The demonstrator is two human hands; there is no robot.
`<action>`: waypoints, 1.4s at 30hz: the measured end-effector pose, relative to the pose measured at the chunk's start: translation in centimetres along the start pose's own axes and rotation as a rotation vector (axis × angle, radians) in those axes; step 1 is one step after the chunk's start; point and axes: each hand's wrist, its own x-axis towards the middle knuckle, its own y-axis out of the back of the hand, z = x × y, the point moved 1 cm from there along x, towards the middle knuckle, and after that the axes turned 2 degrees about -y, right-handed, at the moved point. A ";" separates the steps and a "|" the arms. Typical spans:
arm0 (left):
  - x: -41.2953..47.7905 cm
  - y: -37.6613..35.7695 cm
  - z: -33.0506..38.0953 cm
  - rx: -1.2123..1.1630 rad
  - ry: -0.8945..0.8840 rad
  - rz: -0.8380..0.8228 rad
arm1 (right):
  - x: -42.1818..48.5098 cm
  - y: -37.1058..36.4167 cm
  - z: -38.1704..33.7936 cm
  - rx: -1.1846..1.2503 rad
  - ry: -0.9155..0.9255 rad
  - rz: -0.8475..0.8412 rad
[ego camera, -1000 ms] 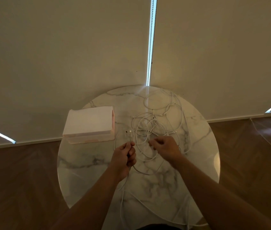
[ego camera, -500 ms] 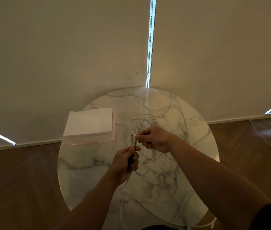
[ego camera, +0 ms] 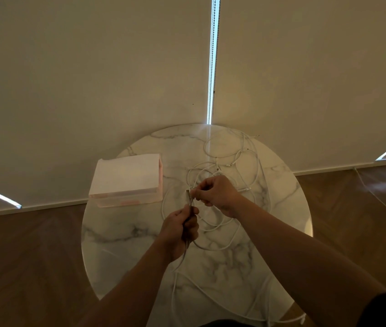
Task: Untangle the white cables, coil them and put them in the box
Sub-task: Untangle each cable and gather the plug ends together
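Note:
A tangle of white cables (ego camera: 231, 161) lies spread over the far right half of a round marble table (ego camera: 121, 234), with loops trailing to the near edge. My left hand (ego camera: 180, 230) is closed around cable ends that stick up out of the fist. My right hand (ego camera: 218, 193) pinches a cable plug just above the left hand, next to those ends. The box (ego camera: 126, 178), pale pink with its white lid on, stands at the table's left rear.
Closed roller blinds and a bead chain (ego camera: 212, 67) hang behind the table. Wooden floor surrounds it. Another thin cord (ego camera: 385, 208) runs along the floor on the right.
My right hand has moved left from the tangle and lifted a cable end up to my left hand. The left hand has stayed about where it was, holding its cables.

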 end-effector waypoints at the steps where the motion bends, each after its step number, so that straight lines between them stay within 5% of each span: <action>1: 0.0 0.0 0.0 -0.003 -0.005 0.005 | 0.0 -0.1 0.0 -0.018 0.016 0.013; 5: 0.5 0.3 0.7 -0.056 -0.072 0.057 | -0.8 -0.1 0.8 -0.108 0.041 0.057; 11: 1.6 1.8 3.1 -0.187 -0.247 0.185 | -5.6 -0.6 7.0 -0.641 -0.006 -0.282; 20: 2.4 4.9 6.9 -0.328 -0.355 0.388 | -5.5 4.6 10.6 -1.065 0.270 0.172; 27: 2.1 6.1 8.3 -0.361 -0.401 0.410 | -5.1 7.8 13.7 -1.107 -0.062 0.234; 30: 1.9 5.2 7.6 -0.291 -0.394 0.361 | -4.8 7.0 12.7 -1.138 0.103 0.384; 34: 1.4 4.6 6.1 -0.234 -0.357 0.318 | -4.0 7.4 6.7 -0.522 0.023 0.620; 39: 1.2 4.7 5.2 -0.208 -0.311 0.279 | -3.6 8.8 1.3 1.052 0.006 0.408; 42: 1.1 4.7 5.4 -0.215 -0.308 0.255 | -2.8 10.0 2.4 1.288 -0.245 0.490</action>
